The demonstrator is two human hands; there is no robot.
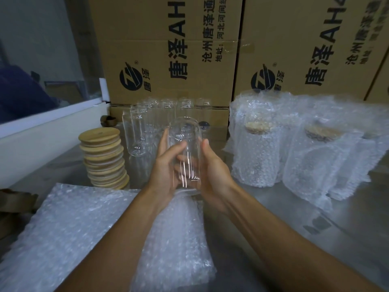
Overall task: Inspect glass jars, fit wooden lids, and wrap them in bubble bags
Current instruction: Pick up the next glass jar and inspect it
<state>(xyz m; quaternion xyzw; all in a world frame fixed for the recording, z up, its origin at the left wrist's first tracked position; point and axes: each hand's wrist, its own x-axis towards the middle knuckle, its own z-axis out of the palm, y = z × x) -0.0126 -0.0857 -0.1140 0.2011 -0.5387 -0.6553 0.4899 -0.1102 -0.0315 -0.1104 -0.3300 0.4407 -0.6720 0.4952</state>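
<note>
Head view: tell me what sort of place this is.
Probably a warehouse packing bench: stacked printed cartons behind, a stack of wooden lids beside bare glass jars, and wrapped jars on the right.

Two large cardboard cartons [168,49] [311,45] stand side by side beyond fingertips, black logo and Chinese print on faces, clear tape across seam. Lower, smaller carton [214,116] under left one. White ledge [48,123] with glazed pane above, far left of fingers. Steel worktop [347,211], grey, reflective, right of and below fingers. Brown tape roll [108,121] at ledge corner, partly hidden.
</note>
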